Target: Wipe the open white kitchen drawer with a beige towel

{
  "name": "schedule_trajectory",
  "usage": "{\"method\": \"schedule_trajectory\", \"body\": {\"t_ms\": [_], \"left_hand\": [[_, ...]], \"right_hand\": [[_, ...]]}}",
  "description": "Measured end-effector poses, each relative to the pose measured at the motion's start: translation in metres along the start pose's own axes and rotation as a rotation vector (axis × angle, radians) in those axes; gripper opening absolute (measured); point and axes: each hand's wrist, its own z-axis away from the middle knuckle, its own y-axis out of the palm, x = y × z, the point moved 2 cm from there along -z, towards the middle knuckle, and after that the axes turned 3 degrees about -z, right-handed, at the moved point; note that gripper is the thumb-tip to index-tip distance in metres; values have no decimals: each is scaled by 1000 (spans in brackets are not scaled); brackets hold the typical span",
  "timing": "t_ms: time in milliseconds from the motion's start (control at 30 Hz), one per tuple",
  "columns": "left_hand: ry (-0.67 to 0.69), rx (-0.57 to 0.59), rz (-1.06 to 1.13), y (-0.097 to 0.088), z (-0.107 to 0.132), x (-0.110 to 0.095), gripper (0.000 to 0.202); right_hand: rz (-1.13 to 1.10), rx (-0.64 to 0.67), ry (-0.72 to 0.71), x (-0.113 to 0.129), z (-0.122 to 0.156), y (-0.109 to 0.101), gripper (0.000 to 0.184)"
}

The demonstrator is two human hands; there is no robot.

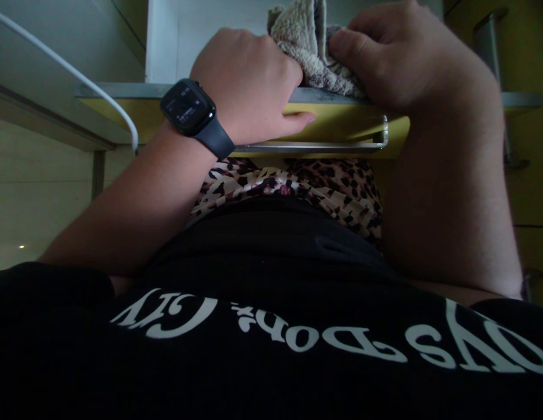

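Observation:
A grey-brown, rough-textured cloth point(310, 52) lies bunched and folded over the top edge of an open drawer's yellow front point(341, 119). My right hand point(393, 58) is closed on the cloth's right side, with the thumb pressed against a fold. At the cloth's left, my left hand point(249, 87) straddles the same drawer edge. Its thumb hangs outside over the yellow face, while its fingers curl to the inside and are mostly hidden. The knuckles touch or nearly touch the cloth. A dark smartwatch point(188, 108) is on my left wrist.
The drawer's pale inside point(210, 17) shows at the top. A metal handle point(306, 147) runs along its front, close to my body. From the upper left a white cable point(70, 67) hangs down. Another yellow cabinet front with a handle point(494, 52) stands at right.

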Motion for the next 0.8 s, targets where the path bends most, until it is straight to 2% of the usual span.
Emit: {"method": "schedule_trajectory", "body": {"t_ms": [600,800], "left_hand": [[-6,22,-31,2,1,1,80],[-2,1,-42,0,2,0,76]], "right_hand": [[12,-19,-32,-4,-2,1,46],[15,-17,9,-2,-2,0,44]]}}
